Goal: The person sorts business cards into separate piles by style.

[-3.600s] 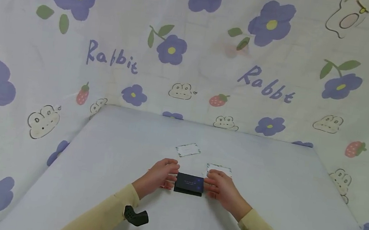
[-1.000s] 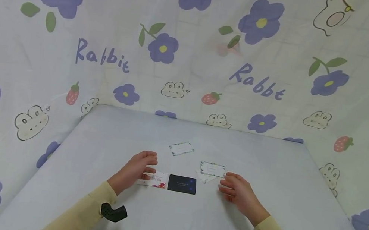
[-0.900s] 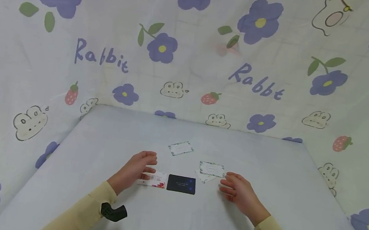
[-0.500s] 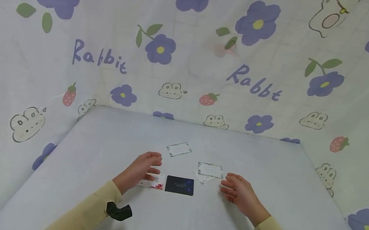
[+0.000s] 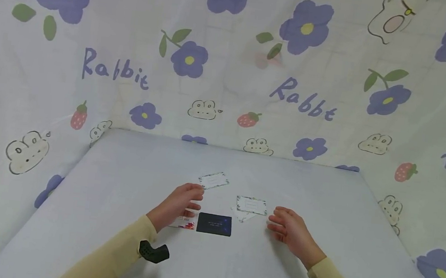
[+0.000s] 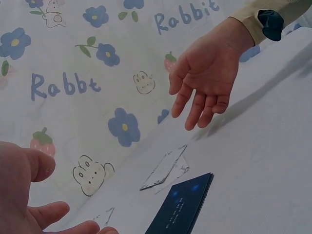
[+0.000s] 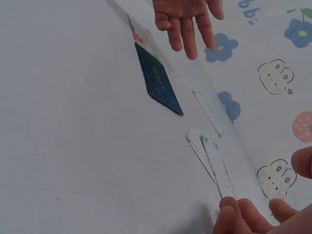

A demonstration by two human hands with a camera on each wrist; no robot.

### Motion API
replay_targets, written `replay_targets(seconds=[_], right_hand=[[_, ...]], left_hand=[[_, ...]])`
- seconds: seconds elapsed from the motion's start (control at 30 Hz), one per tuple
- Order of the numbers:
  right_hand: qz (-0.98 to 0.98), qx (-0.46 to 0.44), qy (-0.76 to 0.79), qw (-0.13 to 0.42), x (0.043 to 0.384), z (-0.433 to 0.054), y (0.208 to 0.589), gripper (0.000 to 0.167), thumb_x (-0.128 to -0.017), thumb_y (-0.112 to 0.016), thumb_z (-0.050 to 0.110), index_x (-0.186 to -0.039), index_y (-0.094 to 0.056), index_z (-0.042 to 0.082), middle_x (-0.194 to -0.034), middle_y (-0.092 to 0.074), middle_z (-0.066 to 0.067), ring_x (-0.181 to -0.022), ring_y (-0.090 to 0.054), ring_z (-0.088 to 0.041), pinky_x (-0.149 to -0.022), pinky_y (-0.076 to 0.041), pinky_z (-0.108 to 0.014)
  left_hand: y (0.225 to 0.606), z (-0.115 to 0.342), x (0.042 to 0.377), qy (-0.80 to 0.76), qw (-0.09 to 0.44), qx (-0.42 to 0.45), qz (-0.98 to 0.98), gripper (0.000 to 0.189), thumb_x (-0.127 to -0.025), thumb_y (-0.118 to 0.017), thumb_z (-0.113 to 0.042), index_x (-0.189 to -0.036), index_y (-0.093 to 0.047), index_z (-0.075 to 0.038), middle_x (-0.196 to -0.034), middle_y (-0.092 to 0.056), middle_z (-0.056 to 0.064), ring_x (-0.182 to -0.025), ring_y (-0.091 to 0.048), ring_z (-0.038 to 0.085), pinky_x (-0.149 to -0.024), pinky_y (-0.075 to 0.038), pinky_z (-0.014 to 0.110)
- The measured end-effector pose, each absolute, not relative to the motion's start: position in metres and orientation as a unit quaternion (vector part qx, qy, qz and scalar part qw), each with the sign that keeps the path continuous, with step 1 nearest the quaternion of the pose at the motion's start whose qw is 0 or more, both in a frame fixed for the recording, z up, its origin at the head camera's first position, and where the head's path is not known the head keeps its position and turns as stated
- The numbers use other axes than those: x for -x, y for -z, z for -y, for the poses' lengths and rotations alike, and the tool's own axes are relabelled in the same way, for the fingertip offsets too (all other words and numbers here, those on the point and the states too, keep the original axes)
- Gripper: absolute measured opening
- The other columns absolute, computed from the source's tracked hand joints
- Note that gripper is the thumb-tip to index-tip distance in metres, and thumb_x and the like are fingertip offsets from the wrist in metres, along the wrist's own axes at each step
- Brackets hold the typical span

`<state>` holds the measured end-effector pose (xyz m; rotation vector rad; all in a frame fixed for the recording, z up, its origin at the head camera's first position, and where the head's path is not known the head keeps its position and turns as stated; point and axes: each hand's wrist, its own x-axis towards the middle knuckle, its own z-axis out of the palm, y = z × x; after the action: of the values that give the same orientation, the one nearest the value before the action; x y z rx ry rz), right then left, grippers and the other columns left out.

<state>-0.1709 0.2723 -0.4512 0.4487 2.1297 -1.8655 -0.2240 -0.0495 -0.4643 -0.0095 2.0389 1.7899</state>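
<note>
A dark card stack (image 5: 214, 224) with blue spots lies flat on the white table. Partly beneath my left hand (image 5: 177, 204) is a white card with red flowers (image 5: 186, 224). That hand hovers with loosely bent fingers, holding nothing. To the right, my right hand (image 5: 292, 232) hangs with relaxed fingers beside a leaf-bordered white card (image 5: 251, 205), also empty. Another pale card (image 5: 242, 216) sticks out from under that one. Farther back lies a second leaf-bordered card (image 5: 213, 180), slightly turned. The left wrist view shows the dark stack's layered edge (image 6: 202, 200).
The white table (image 5: 258, 269) runs back to a hanging cloth (image 5: 228, 85) printed with purple flowers, strawberries and rabbits. The same cloth covers both sides. A black device (image 5: 154, 252) is worn on each wrist.
Earliest, both hands were close at either side of the dark stack; they have since parted from it, and it lies flat. In the last second my left hand has come back rightward; the view shifts slightly.
</note>
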Motion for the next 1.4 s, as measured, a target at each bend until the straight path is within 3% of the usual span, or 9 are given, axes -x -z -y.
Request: replay_targets(seconds=[0.2, 0.43, 0.83, 1.4], right_hand=[[-0.755, -0.167, 0.623, 0.122, 0.188, -0.280, 0.451, 0.066, -0.106, -0.048, 0.036, -0.157, -0.024, 0.001, -0.155, -0.041, -0.028, -0.117, -0.064, -0.024, -0.080, -0.051, -0.024], [-0.763, -0.200, 0.605, 0.110, 0.207, -0.285, 0.452, 0.065, -0.106, -0.047, 0.037, -0.157, -0.025, 0.002, -0.155, -0.043, -0.026, -0.119, -0.061, -0.026, -0.079, -0.050, -0.024], [-0.767, -0.204, 0.595, 0.124, 0.222, -0.282, 0.458, 0.069, -0.103, -0.053, 0.036, -0.158, -0.026, 0.003, -0.147, -0.050, -0.026, -0.095, -0.068, -0.015, -0.075, -0.052, -0.022], [-0.748, -0.214, 0.614, 0.138, 0.224, -0.276, 0.458, 0.066, -0.105, -0.050, 0.032, -0.158, -0.025, 0.003, -0.146, -0.051, -0.026, -0.092, -0.066, -0.015, -0.075, -0.050, -0.025]], left_hand=[[0.467, 0.028, 0.237, -0.637, 0.220, -0.002, -0.738, 0.052, -0.104, -0.054, -0.042, -0.145, -0.048, -0.011, -0.144, -0.056, 0.019, -0.117, -0.064, 0.032, -0.082, -0.057, 0.030], [0.467, -0.001, 0.252, -0.628, 0.226, 0.005, -0.745, 0.053, -0.102, -0.057, -0.046, -0.142, -0.051, -0.013, -0.143, -0.057, 0.016, -0.115, -0.064, 0.029, -0.085, -0.058, 0.031], [0.478, -0.048, 0.265, -0.625, 0.240, 0.020, -0.743, 0.052, -0.100, -0.059, -0.042, -0.142, -0.053, -0.012, -0.142, -0.058, 0.018, -0.107, -0.063, 0.025, -0.074, -0.055, 0.026], [0.476, -0.069, 0.261, -0.623, 0.241, 0.012, -0.744, 0.051, -0.101, -0.059, -0.042, -0.141, -0.053, -0.011, -0.138, -0.057, 0.015, -0.108, -0.061, 0.025, -0.074, -0.055, 0.028]])
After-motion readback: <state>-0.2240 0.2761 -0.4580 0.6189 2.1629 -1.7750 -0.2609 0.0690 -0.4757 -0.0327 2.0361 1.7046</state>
